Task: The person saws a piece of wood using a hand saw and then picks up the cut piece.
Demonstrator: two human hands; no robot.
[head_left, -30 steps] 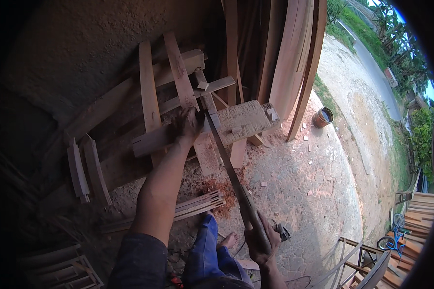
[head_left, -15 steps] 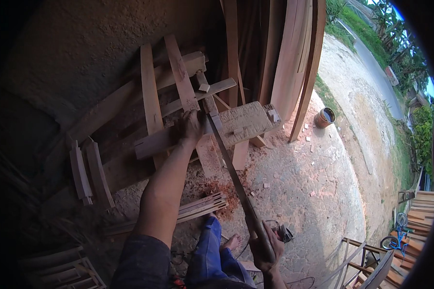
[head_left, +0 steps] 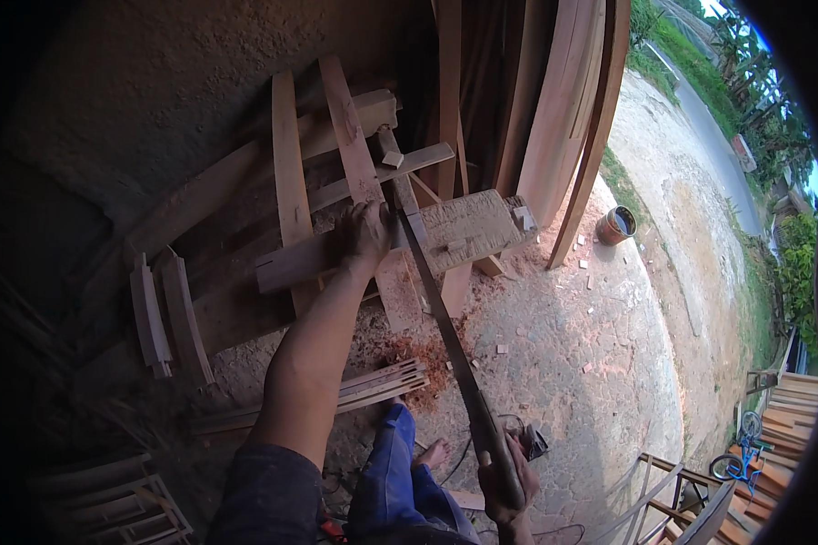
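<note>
A long handsaw [head_left: 445, 325] runs from near my body out to the wooden workbench. My right hand [head_left: 507, 472] is closed round its handle end at the lower middle. The far end of the blade rests against a pale wooden board [head_left: 293, 262], which lies across the bench. Just left of the blade, my left hand [head_left: 368, 232] is closed on that board, pressing it down; some of its fingertips are hidden. Right of the blade sits a thick, rough, chipped wood block [head_left: 463, 227] forming the bench end.
Long planks [head_left: 554, 109] lean upright at the back. A bucket [head_left: 615, 224] stands on the floor to the right. Slotted wood strips [head_left: 382, 386] lie near my feet, beside sawdust [head_left: 418, 359]. A power tool [head_left: 534, 442] with a cord is beyond my right hand.
My right hand has drawn the saw slightly back toward me. My left hand keeps its place on the board. The whole view has shifted a little.
</note>
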